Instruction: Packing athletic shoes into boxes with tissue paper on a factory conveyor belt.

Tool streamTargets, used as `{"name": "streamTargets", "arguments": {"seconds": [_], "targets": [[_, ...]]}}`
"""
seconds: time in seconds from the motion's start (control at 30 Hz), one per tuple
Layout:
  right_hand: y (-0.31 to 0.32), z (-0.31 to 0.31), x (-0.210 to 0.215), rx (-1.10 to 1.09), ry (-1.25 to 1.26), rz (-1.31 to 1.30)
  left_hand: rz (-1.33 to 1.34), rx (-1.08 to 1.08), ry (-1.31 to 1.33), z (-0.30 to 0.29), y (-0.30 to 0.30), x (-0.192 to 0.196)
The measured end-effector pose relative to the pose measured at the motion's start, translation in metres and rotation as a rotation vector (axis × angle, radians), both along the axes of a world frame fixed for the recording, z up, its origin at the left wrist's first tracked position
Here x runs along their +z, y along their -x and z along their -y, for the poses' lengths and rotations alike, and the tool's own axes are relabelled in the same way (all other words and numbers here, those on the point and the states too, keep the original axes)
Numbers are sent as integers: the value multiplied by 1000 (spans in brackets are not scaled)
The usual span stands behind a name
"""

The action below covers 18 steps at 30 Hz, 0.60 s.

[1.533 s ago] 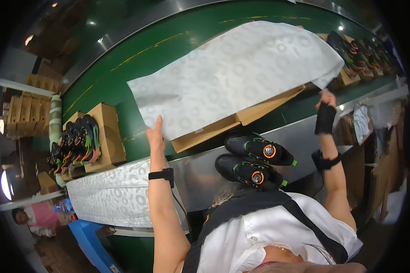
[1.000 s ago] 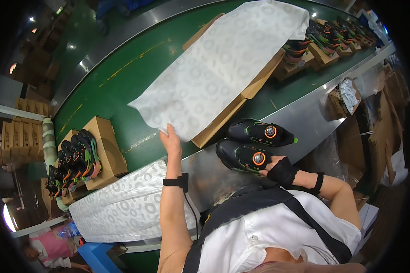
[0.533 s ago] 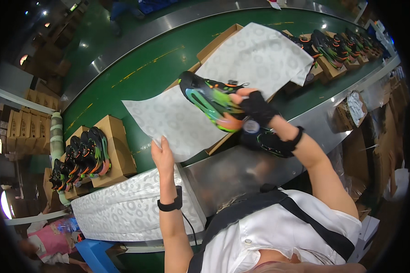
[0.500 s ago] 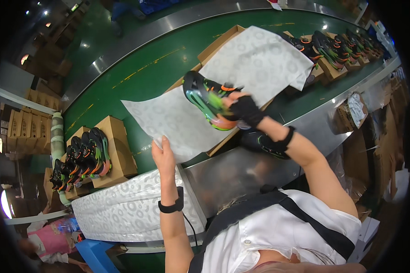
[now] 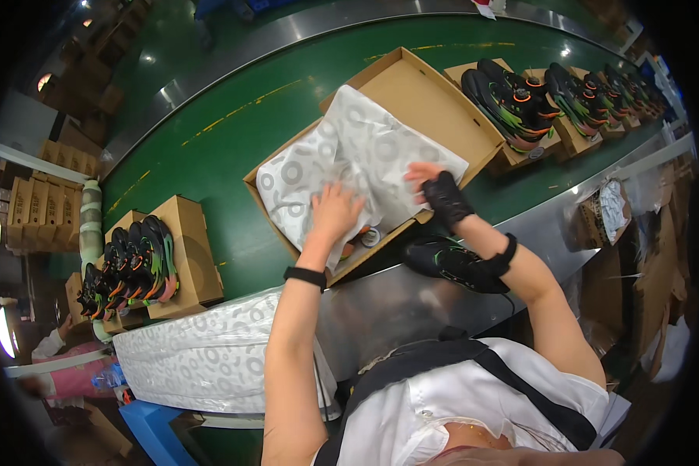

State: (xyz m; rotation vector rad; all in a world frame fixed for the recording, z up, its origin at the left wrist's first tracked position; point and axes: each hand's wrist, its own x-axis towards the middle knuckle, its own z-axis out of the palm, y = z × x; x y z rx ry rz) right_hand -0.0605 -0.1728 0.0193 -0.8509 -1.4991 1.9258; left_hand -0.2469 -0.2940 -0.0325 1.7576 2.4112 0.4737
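Note:
An open brown shoebox (image 5: 348,266) lies on the green belt in front of me, its lid (image 5: 435,89) folded back on the far side. White patterned tissue paper (image 5: 297,180) covers most of its inside; a bit of a shoe shows through a gap near the box's front wall. My left hand (image 5: 338,210) rests on the paper with fingers spread. My right hand (image 5: 440,194), in a black fingerless glove, is at the paper's right part, fingers stretched out. Nearer to me, a single black sneaker (image 5: 452,264) with green trim lies on the steel edge, below my right wrist.
Pairs of black sneakers (image 5: 512,105) sit on brown boxes along the belt to the right. More sneakers (image 5: 144,260) stand against boxes at the left. A stack of patterned tissue sheets (image 5: 202,357) lies at the near left. An open carton (image 5: 602,213) stands at the right.
The sneaker my right hand held over the paper has gone down into the box and been let go. The paper is now folded over it. My left hand has moved right onto the paper.

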Motion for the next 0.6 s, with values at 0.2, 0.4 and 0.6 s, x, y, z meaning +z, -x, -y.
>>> {"name": "streamTargets", "arguments": {"seconds": [0.2, 0.4, 0.6], "targets": [[-47, -71, 53, 10, -928, 575, -34, 78, 187, -14, -29, 36], [6, -68, 36, 530, -619, 721, 353, -421, -64, 12, -134, 70], [87, -1, 12, 686, -742, 649, 74, -501, -46, 8, -192, 40]]}}
